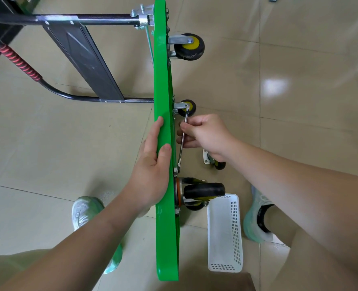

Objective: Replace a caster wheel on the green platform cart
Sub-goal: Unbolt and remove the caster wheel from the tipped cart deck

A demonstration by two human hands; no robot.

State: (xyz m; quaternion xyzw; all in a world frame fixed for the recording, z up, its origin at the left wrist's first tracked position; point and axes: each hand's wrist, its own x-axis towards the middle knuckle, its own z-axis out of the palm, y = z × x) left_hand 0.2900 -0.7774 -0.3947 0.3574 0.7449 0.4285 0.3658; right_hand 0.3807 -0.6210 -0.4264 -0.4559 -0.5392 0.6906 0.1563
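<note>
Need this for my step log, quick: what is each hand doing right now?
Left hand: grips the edge of the green platform cart, thumb over it.
Right hand: holds the wrench, fingers curled round its shaft.

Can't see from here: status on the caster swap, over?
Left hand grips upended green platform cart. Right hand holds silver wrench at bolt by black caster wheel. Loose caster on floor beyond.

white perforated basket (235, 232) on beige tiled floor (310, 101); pale green sneaker (255, 219) just beside it
</note>
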